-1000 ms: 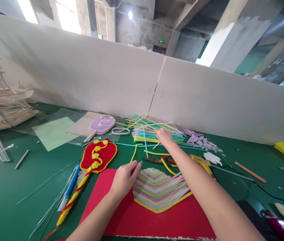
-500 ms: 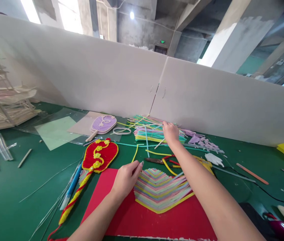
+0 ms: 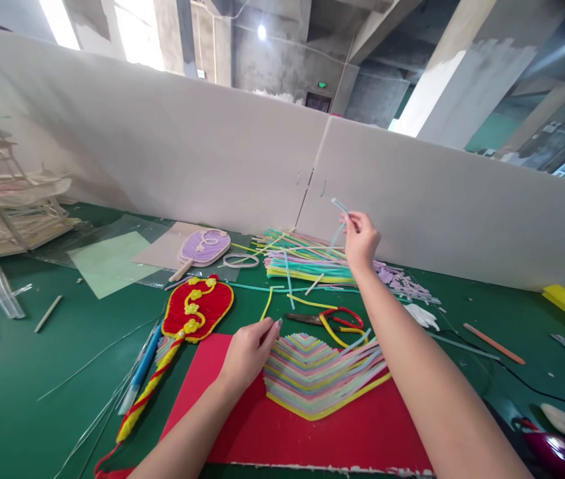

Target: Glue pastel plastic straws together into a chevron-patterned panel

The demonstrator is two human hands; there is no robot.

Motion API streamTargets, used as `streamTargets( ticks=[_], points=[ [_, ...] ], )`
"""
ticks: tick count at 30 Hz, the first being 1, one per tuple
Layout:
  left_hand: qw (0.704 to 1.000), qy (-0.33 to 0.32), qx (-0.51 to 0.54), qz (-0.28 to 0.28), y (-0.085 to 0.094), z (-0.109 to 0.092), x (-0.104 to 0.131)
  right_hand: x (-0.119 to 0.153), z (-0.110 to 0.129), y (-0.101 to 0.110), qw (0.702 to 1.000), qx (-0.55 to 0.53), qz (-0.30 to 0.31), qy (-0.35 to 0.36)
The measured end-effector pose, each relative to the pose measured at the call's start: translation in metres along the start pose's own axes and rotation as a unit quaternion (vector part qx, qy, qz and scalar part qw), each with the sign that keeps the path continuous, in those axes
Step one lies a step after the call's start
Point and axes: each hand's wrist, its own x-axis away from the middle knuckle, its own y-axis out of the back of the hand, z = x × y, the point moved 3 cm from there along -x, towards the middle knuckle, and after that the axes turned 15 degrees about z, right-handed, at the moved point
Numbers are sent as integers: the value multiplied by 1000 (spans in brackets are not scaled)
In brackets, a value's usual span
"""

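My right hand is raised above the pile of coloured strips, its fingers pinching a light blue strip. On the red board lies a chevron of pastel strips, loose at its right end and edged in yellow. My left hand rests at the chevron's upper left, fingers closed; what they hold, if anything, is hidden. Behind the chevron are red-handled scissors.
Left of the board lie a red fan with yellow flowers and a blue pen. Farther back are a purple fan and a green sheet. A white partition stands behind the table.
My right hand has lifted from the strip pile and moved right, now with a light blue strip in its fingers. The scissors' handles show more fully. My left hand has stayed nearly still.
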Motion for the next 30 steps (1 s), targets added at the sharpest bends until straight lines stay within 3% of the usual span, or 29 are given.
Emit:
streamTargets(
  ticks=[2,4,7,10,12,14,15,18,26,30],
  points=[
    [1000,4,7,-5,1,1,-1,-3,23,13,993,-67,-37,89],
    [1000,7,12,-9,1,2,-1,0,50,24,984,-36,-34,173],
    [1000,8,14,-22,2,2,-2,15,83,32,958,71,31,278],
    [998,18,26,-58,4,4,-1,36,85,23,935,143,123,302],
    [994,28,47,-94,7,6,0,47,68,12,934,163,188,255],
    [989,34,72,-126,10,8,1,53,41,0,942,171,247,148],
    [987,34,82,-136,10,8,1,55,26,-4,947,170,264,72],
    [984,33,96,-144,11,7,1,63,2,-18,949,170,268,0],
    [984,34,105,-138,13,7,1,101,20,-89,935,72,335,-93],
    [979,35,129,-152,15,9,1,97,28,-94,939,-27,325,-113]
  ],
)
